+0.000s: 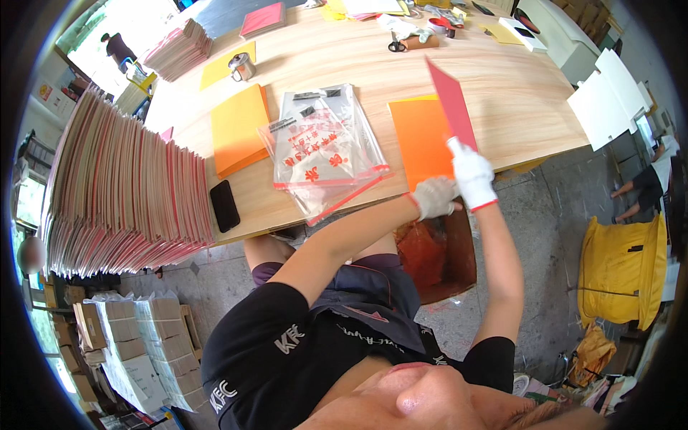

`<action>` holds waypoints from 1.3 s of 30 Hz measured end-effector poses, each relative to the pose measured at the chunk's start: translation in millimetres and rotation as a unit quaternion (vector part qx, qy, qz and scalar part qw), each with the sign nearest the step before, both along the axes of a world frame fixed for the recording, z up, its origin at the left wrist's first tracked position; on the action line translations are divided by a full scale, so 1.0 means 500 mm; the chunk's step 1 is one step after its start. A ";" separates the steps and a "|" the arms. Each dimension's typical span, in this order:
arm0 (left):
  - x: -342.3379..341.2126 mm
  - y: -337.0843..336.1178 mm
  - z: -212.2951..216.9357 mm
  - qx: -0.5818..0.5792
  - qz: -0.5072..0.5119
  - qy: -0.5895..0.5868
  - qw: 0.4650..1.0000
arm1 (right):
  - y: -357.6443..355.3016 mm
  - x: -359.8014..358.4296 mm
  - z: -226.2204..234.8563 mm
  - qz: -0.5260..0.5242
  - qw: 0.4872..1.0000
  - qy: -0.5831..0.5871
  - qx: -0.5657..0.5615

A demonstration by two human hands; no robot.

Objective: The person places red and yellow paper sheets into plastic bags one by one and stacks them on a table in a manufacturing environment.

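Note:
In my right hand (pixel 474 175), white-gloved and closed, a thin pinkish-red card sheet (pixel 453 104) is gripped by its near end and stands tilted up. Behind it lies a stack of orange sheets (pixel 418 140), partly covered by the red sheet. My left hand (pixel 434 197), also gloved, is beside the right one at the orange stack's near edge. Its fingers look curled, and what they hold, if anything, is hidden. Left of the orange stack lie clear plastic bags (pixel 322 136) with red print and red edge strips.
A yellow-orange paper stack (pixel 240 132), a black phone (pixel 225 206) and a tall pile of folders (pixel 129 179) occupy the table's left side. A metal cup (pixel 241 68) stands farther back, with scissors (pixel 396 44) near the far edge. Below my hands is a reddish-brown bin (pixel 459 261).

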State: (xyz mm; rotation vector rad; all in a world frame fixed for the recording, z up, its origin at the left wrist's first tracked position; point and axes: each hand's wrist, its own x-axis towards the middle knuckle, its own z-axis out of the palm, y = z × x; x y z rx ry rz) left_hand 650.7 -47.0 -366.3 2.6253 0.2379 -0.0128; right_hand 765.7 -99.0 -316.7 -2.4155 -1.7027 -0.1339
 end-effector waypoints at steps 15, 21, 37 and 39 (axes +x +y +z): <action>-0.528 0.282 -0.093 0.206 0.238 -0.035 0.949 | 0.044 -0.100 -0.124 0.009 1.000 -0.013 -0.019; -0.540 0.253 -0.078 0.166 0.254 -0.114 0.946 | 0.022 -0.091 -0.160 0.014 1.000 -0.025 0.010; -0.777 -0.003 -0.103 0.015 0.314 -0.245 0.917 | 0.045 -0.101 -0.107 -0.002 0.994 0.091 -0.055; -0.800 -0.020 -0.109 0.005 0.317 -0.235 0.919 | 0.043 -0.097 -0.113 0.005 0.995 0.084 -0.049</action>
